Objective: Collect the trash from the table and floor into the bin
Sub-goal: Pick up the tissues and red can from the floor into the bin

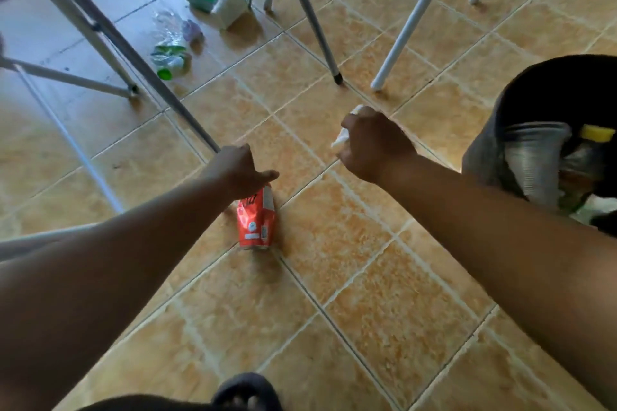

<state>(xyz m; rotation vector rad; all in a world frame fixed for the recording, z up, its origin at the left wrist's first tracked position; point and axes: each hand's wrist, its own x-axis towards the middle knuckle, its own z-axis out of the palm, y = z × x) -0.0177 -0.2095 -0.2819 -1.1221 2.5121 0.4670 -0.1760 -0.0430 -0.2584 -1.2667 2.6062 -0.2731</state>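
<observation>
Head view shows the left hand (238,170) down on the top of a crushed red can (256,222) on the tiled floor (367,294). Its thumb is stretched out and its fingers are hidden, so I cannot tell whether it has a grasp, while the right hand (374,147) is clenched round a scrap of white paper (344,137), with the bin (482,157) close at the right. A loose hold on the dented can could let it slip and roll under the table legs (314,23), and the paper poking from the fist might fall short of the bin.

Home dining area, tiled floor (334,277), chair legs (410,27)
</observation>
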